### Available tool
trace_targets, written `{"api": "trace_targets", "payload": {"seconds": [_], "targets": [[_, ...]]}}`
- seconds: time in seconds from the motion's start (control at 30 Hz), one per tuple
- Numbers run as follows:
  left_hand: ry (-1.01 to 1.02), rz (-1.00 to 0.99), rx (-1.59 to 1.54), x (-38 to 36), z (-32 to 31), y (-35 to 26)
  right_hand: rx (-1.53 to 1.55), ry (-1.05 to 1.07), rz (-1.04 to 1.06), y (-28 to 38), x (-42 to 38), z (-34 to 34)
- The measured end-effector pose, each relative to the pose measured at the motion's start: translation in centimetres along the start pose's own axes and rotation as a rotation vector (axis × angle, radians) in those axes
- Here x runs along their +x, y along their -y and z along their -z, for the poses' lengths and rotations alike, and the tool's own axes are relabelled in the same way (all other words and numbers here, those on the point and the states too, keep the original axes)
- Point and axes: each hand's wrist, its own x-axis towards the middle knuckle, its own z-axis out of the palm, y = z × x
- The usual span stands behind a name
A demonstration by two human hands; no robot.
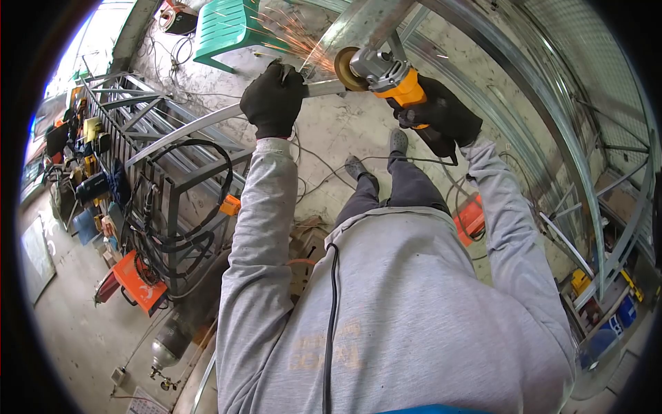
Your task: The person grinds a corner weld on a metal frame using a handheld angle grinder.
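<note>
My right hand (pixel 445 114), in a black glove, is wrapped round the body of a yellow and grey angle grinder (pixel 400 84). The grinder's brown disc (pixel 349 69) touches the end of a flat metal bar (pixel 207 119), and orange sparks (pixel 296 41) fly up and to the left. My left hand (pixel 274 99), also gloved in black, is closed round that bar a short way left of the disc. The bar runs on down to the left over a metal rack. A dark power cord (pixel 386 158) trails from the grinder.
A green plastic stool (pixel 224 33) stands beyond the sparks. To the left, a metal rack (pixel 172 200) carries tools and looped black cables (pixel 186 241). Curved metal framing (pixel 545 96) arches along the right. An orange welding machine (pixel 141 283) and a gas cylinder (pixel 172 338) are at lower left.
</note>
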Motion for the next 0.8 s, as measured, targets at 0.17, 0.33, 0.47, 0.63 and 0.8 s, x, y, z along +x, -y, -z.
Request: {"api": "trace_targets", "payload": {"seconds": [0.17, 0.33, 0.47, 0.63, 0.8], "targets": [[0.042, 0.03, 0.009, 0.1, 0.6, 0.2, 0.08, -0.029, -0.045, -0.4, 0.3, 1.0], [0.054, 0.017, 0.068, -0.2, 0.4, 0.4, 0.049, 0.013, -0.051, -0.1, 0.6, 0.0], [0.046, 0.032, 0.074, 0.1, 0.2, 0.8, 0.083, -0.031, -0.061, 0.3, 0.8, 0.5], [0.123, 0.034, 0.014, -0.5, -1.1, 1.6, 0.041, -0.018, -0.084, 1.2, 0.2, -0.6], [0.018, -0.045, 0.008, 0.0, 0.3, 0.6, 0.167, -0.034, -0.107, 2.2, 0.7, -0.6]]}}
